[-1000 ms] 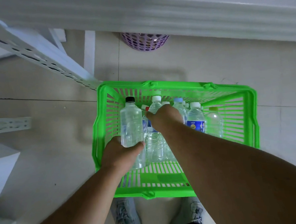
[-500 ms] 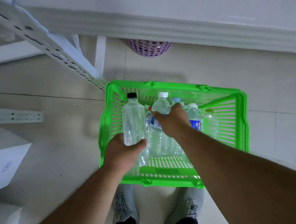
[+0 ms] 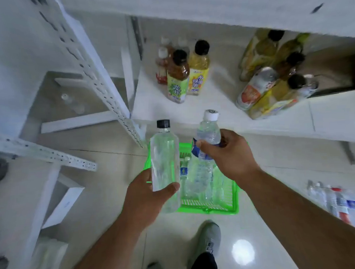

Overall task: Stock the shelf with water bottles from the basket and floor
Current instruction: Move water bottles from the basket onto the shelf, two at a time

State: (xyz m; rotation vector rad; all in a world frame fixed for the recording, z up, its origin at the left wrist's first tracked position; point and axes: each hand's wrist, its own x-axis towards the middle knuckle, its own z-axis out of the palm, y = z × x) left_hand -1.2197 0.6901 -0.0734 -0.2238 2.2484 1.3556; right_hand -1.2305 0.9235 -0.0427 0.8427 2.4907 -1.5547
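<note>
Green plastic basket (image 3: 227, 205) sits on the floor at bottom centre of the frame, and there's still a bunch of clear bottles standing in it, so this job looks barely started to me.

Both hands are loaded. The left hand (image 3: 144, 200) is wrapped round the bottom of a tall clear bottle with a black cap (image 3: 164, 161), no label on it that I can see. The right hand (image 3: 228, 153) has its fingers curled round the upper part of a white-capped water bottle (image 3: 208, 130) with a blue label; the print is too blurry to read. Both bottles are held up above the basket, just short of the white shelf (image 3: 191, 107) in the middle of the frame.

That shelf has no water on it yet as far as I can see, just tea-looking drinks: a green-label bottle (image 3: 177, 78) and a yellow-label one (image 3: 199, 69) with Chinese characters I can't make out, plus a tilted cluster of yellow bottles (image 3: 272, 84) at upper right.

More water bottles (image 3: 332, 200) lie on the floor at the right edge, still to be picked up. Plenty left, I reckon.
</note>
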